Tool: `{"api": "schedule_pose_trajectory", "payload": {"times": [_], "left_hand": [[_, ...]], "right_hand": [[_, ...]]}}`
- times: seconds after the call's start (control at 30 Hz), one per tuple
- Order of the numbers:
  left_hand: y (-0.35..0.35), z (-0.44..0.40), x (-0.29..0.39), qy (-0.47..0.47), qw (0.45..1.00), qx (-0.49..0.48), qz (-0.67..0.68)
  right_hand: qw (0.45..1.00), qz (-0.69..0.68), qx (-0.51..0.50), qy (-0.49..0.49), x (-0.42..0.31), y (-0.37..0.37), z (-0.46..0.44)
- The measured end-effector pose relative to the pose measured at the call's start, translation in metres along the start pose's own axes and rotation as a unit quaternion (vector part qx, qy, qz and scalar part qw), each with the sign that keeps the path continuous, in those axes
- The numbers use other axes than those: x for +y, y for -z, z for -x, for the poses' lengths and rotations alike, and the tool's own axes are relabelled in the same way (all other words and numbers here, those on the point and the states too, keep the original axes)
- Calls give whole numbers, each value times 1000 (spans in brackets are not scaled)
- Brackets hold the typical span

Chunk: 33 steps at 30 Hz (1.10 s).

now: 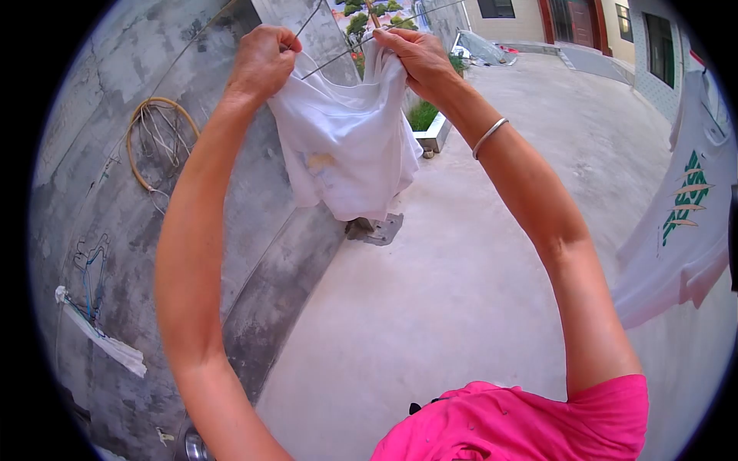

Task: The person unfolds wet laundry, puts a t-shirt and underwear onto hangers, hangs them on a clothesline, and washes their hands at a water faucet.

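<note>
A white shirt hangs down in front of me at arm's length, with a faint yellowish print on it. My left hand is closed on its upper left edge, the fingers curled in. At the upper right edge, my right hand pinches the cloth between thumb and fingers. Thin dark wire runs across the shirt's neck opening between the hands; I cannot tell whether it is a hanger or a line. A silver bangle circles my right wrist.
Another white shirt with green print hangs at the right. On the grey wall at left are a coiled hoop, blue hangers and a white cloth strip. A planter stands beyond the held shirt, beside the concrete yard.
</note>
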<state>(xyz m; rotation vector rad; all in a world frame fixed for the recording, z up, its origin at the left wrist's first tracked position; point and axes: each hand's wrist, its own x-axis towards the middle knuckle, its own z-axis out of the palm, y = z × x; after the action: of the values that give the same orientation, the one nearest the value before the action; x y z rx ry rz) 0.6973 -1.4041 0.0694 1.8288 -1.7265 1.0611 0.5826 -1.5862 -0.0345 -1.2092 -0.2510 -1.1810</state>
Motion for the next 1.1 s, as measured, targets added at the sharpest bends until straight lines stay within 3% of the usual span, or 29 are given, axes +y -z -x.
{"api": "schedule_pose_trajectory", "payload": {"times": [0.07, 0.13, 0.23, 0.43, 0.57, 0.7, 0.73, 0.77, 0.83, 0.9, 1.0, 1.1], "left_hand": [[-4, -7, -23, -32, 997, 54, -45], [5, -5, -21, -14, 995, 79, -60], [9, -6, -12, 18, 997, 68, -25], [10, 4, -3, -31, 995, 58, -80], [15, 5, 8, -47, 991, 51, -111], [23, 7, 22, -75, 984, 45, -153], [24, 6, 25, -74, 984, 42, -156], [26, 6, 26, -73, 984, 39, -159], [28, 9, 20, -62, 990, 18, -123], [31, 13, 17, -24, 996, -5, -82], [32, 15, 16, 69, 997, -21, -11], [38, 19, 29, 128, 978, 3, 163]], "right_hand": [[997, 64, -37, -18, -19, 28, 0], [995, 84, 7, -46, -34, 65, -4], [992, 93, 51, -62, -53, 119, -19], [986, 134, 88, -40, -92, 160, -38], [983, 177, 46, -9, -107, 161, -53], [941, 334, 17, 46, -112, 160, -77], [925, 374, -64, 31, -109, 166, -95], [945, 309, -105, -16, -113, 158, -91], [961, 172, -184, -114, -132, 132, -76], [970, 145, -186, -59, -132, 136, -74], [966, 227, -121, -11, -124, 157, -67], [959, 283, -29, -1, -113, 176, -57]]}}
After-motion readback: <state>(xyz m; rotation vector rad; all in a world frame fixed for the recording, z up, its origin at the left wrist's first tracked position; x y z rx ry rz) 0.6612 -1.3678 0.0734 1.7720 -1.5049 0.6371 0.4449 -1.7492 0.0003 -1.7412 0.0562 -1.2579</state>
